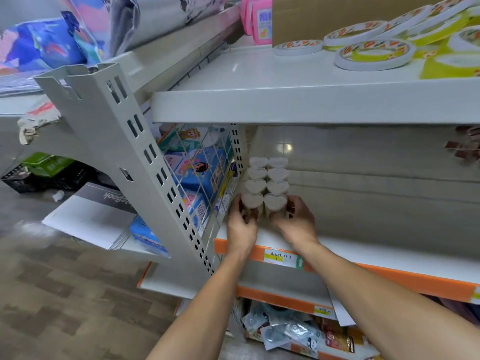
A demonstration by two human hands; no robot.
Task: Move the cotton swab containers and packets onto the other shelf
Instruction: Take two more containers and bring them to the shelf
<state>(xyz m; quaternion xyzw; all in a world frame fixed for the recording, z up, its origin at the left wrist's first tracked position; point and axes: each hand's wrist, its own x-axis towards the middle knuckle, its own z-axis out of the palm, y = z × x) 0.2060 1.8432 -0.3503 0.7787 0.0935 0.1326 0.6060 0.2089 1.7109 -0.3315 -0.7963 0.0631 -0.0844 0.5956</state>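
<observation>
Several heart-shaped cotton swab containers [267, 178] with white lids stand in two rows at the left end of a middle shelf [363, 250] with an orange front edge. My left hand [240, 227] is wrapped around the front left container [252, 200]. My right hand [294, 219] is wrapped around the front right container [275, 201]. Both containers stand upright at the front of the rows, touching each other. No cotton swab packets can be made out.
The top shelf [285, 81] above holds tape rolls [374, 54], pink boxes [257, 19] and a cardboard box. A wire grid divider [202, 167] and a slotted upright [145, 162] stand left of the containers. Bagged goods [291, 331] lie on the lowest shelf.
</observation>
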